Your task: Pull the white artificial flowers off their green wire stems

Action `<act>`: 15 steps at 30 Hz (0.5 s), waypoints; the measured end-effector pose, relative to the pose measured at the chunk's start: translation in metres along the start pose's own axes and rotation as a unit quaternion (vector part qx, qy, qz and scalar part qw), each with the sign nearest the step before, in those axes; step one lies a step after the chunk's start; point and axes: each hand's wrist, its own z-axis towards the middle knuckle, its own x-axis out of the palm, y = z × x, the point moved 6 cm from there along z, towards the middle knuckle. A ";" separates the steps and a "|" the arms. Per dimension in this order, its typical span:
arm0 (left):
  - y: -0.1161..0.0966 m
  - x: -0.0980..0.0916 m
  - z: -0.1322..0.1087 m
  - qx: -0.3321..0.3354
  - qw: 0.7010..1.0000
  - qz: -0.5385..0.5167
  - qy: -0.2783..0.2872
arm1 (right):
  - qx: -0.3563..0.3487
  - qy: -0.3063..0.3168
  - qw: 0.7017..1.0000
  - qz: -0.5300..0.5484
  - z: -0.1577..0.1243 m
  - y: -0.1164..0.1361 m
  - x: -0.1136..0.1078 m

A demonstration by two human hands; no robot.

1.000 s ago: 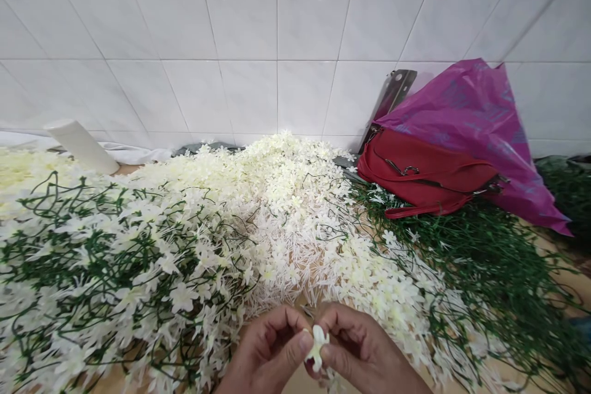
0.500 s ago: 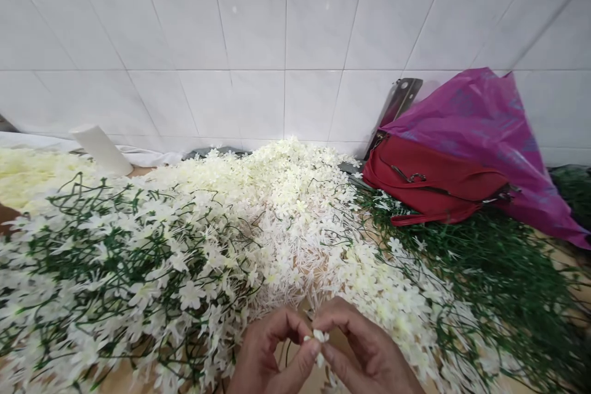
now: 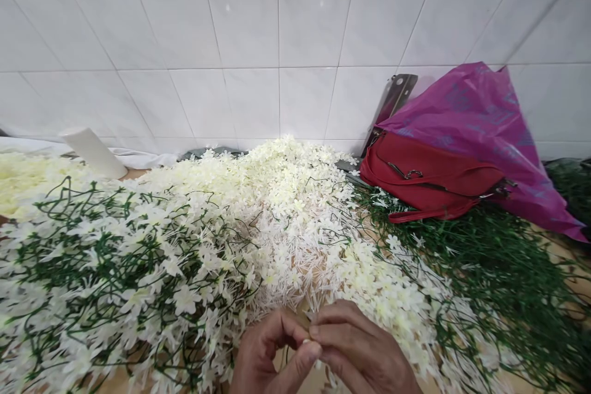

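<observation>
At the bottom centre, my left hand (image 3: 271, 354) and my right hand (image 3: 364, 348) meet fingertip to fingertip. Both are closed in a pinch on one small white artificial flower (image 3: 306, 341); only a sliver of it shows, the rest being hidden by my fingers. Assembled white flowers on green stems (image 3: 184, 298) lie heaped to the left of my left hand. Loose cream blossoms (image 3: 373, 286) spread just beyond my right hand. Thin white flower centres (image 3: 295, 258) are scattered on the tabletop ahead of both hands.
Bare green stems (image 3: 498, 283) are piled on the right, under a red handbag (image 3: 434, 172) and a purple plastic bag (image 3: 480, 111). A white roll (image 3: 95, 152) leans at the left back. A larger blossom heap (image 3: 290, 175) reaches the tiled wall (image 3: 249, 98).
My right fingers have folded over the flower, so its petals, plainly seen before, are now nearly covered. My left hand stays pinched in about the same place. The view has shifted slightly.
</observation>
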 end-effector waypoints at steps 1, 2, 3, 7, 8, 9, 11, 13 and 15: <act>0.000 0.001 0.000 -0.009 1.000 -0.021 0.004 | -0.012 0.000 1.000 -0.010 0.000 0.002 0.000; 0.001 0.001 0.000 -0.023 0.999 -0.046 0.007 | -0.022 -0.002 1.000 -0.019 -0.001 0.003 0.000; 0.003 0.002 0.001 -0.041 0.996 -0.075 0.011 | -0.029 -0.004 0.999 -0.030 -0.001 0.003 0.001; 0.013 0.008 0.002 -0.111 0.977 -0.176 0.037 | -0.082 -0.031 0.992 -0.088 -0.005 0.010 0.000; 0.015 0.010 0.003 -0.122 0.973 -0.193 0.045 | -0.101 -0.031 0.989 -0.106 -0.007 0.012 0.000; 0.016 0.013 0.003 -0.132 0.968 -0.209 0.052 | -0.116 -0.029 0.985 -0.125 -0.009 0.014 0.000; 0.015 0.018 0.002 -0.148 0.956 -0.245 0.064 | -0.134 -0.022 0.978 -0.158 -0.013 0.016 0.001; 0.009 0.023 0.000 -0.159 0.949 -0.261 0.070 | -0.141 -0.042 0.972 -0.184 -0.019 0.016 0.000; 0.001 0.024 -0.001 -0.157 0.957 -0.236 0.064 | -0.150 -0.072 0.963 -0.214 -0.026 0.014 -0.001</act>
